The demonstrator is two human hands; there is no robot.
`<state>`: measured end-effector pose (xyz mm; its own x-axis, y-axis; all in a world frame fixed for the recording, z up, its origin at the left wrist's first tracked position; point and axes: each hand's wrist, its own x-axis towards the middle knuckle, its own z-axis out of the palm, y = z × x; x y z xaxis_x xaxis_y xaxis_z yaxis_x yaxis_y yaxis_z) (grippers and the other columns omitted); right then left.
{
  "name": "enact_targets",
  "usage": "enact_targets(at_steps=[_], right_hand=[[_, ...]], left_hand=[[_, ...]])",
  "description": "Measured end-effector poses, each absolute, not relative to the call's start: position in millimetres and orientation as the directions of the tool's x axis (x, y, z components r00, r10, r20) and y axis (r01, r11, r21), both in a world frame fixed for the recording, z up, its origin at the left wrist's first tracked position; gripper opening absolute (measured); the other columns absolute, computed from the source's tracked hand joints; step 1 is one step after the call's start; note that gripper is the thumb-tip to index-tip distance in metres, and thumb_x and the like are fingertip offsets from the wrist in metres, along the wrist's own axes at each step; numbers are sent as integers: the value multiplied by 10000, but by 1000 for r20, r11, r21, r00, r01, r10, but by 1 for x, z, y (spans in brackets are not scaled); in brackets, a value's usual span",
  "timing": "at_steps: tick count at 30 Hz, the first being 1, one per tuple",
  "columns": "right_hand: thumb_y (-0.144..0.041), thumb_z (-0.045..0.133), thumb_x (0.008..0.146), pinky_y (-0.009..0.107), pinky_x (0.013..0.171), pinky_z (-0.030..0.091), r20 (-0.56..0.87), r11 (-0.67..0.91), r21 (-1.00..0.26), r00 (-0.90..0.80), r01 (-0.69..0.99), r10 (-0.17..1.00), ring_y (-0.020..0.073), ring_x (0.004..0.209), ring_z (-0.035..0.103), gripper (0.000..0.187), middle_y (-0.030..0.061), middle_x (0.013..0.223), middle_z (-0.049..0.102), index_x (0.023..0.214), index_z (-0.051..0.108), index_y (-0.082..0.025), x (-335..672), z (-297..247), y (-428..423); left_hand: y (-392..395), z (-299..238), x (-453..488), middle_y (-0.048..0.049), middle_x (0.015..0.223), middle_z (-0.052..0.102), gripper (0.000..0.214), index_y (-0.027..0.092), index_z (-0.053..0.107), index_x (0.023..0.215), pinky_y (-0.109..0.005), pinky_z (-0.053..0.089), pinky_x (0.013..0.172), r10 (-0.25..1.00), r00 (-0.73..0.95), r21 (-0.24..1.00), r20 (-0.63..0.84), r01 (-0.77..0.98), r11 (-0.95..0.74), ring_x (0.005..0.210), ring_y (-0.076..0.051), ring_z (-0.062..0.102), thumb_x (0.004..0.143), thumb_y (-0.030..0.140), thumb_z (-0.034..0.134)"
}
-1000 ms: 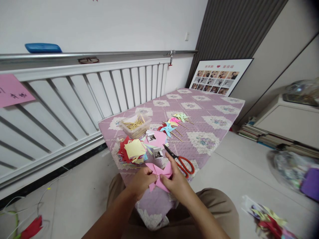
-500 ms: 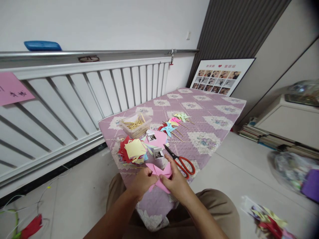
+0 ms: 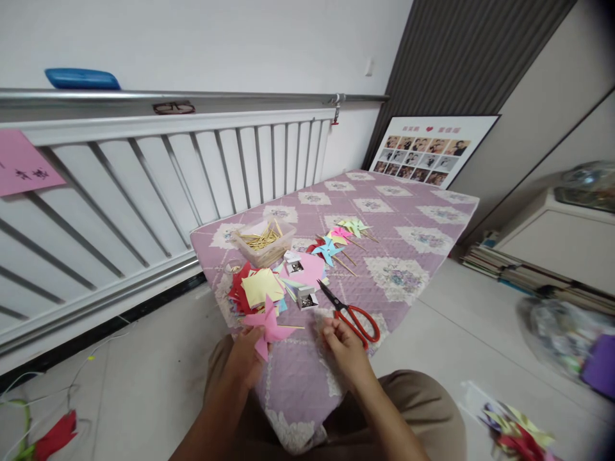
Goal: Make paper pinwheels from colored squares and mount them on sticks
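Note:
A pink paper pinwheel (image 3: pixel 270 325) with folded blades is pinched in my left hand (image 3: pixel 247 352) at the table's near left side. A thin wooden stick (image 3: pixel 293 327) shows to the right of its blades; whether it touches them I cannot tell. Over the cloth, left of the red-handled scissors (image 3: pixel 353 317), my right hand (image 3: pixel 344 346) has its fingers curled together; anything between them is too small to make out. Two small white boxes of metal fasteners, one nearer (image 3: pixel 307 299) and one farther (image 3: pixel 295 264), stand beyond the hands. Stacked coloured paper squares (image 3: pixel 259 287) lie behind the pinwheel.
A clear plastic tub (image 3: pixel 264 246) of wooden sticks stands at the table's left edge. Several finished pinwheels (image 3: pixel 328 251) on sticks lie beyond the scissors. The purple patterned tablecloth (image 3: pixel 302 384) narrows to a corner between my knees. A white radiator (image 3: pixel 230 166) runs along the left.
My hands have come apart. The left carried the pink pinwheel left, towards the paper stack, and turned it; the right let go of it and curled its fingers near the scissors.

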<state>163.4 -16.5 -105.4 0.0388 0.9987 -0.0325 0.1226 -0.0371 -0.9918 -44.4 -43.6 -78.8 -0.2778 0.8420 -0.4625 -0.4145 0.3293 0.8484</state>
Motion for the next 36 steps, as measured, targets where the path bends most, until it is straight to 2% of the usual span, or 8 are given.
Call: enact_targets(at_steps=[2,5,10,15,21,26,31,36], right_hand=[[-539,590,785,259,489,398,-9,-16,-981,36,195,999,150,505,485,367,-21,587,559,835,634,-178,163,-117,-16],[-512,566,813,266,507,408,32,26,-954,14,297,999,167,536,508,323,-14,584,559,734,601,-201,161,-124,-16],[-361,481,865,280,593,455,108,121,-855,-55,504,993,194,630,574,235,9,645,594,710,569,-208,159,-111,1],[-183,455,853,287,763,458,141,221,-670,-171,709,975,204,807,610,192,68,818,664,782,633,-178,154,-89,37],[-143,518,849,271,775,442,-5,304,-419,-337,856,942,199,863,640,190,107,906,702,788,698,-152,141,-74,75],[-152,549,878,303,766,469,-128,313,-264,-355,912,926,212,892,662,159,111,954,715,841,703,-146,132,-74,88],[-307,578,937,390,821,531,-215,306,-173,-339,936,916,188,915,655,177,45,1015,688,977,658,-154,128,-76,91],[-307,579,941,400,837,545,-252,317,-146,-345,937,904,195,956,651,196,57,1100,666,1069,639,-170,127,-73,91]], left_hand=[[-47,-85,-44,11,752,634,109,257,542,778,-283,488,654,842,-289,829,-456,-483,283,690,-154,593,699,253,618],[-48,-93,-37,18,747,621,94,248,537,770,-294,494,664,839,-271,820,-472,-484,305,697,-155,603,697,249,598],[-34,-103,-21,34,674,582,81,244,522,715,-281,463,632,875,-195,807,-443,-513,294,627,-147,561,684,253,596],[-21,-110,-10,35,662,575,77,231,539,719,-273,444,658,909,-172,848,-380,-457,268,617,-139,541,677,268,591],[-19,-114,-11,20,692,583,119,237,545,737,-291,461,692,891,-168,837,-423,-449,313,665,-157,577,670,297,623],[-18,-111,-12,21,700,608,95,235,569,737,-289,470,713,912,-138,819,-387,-506,271,682,-157,583,668,257,631],[-18,-108,-12,12,717,644,107,233,598,797,-288,483,720,917,-105,806,-384,-524,277,716,-166,613,691,224,595],[-18,-109,-12,6,777,680,153,241,609,863,-305,499,775,927,-104,837,-361,-474,273,804,-184,648,713,250,577]])
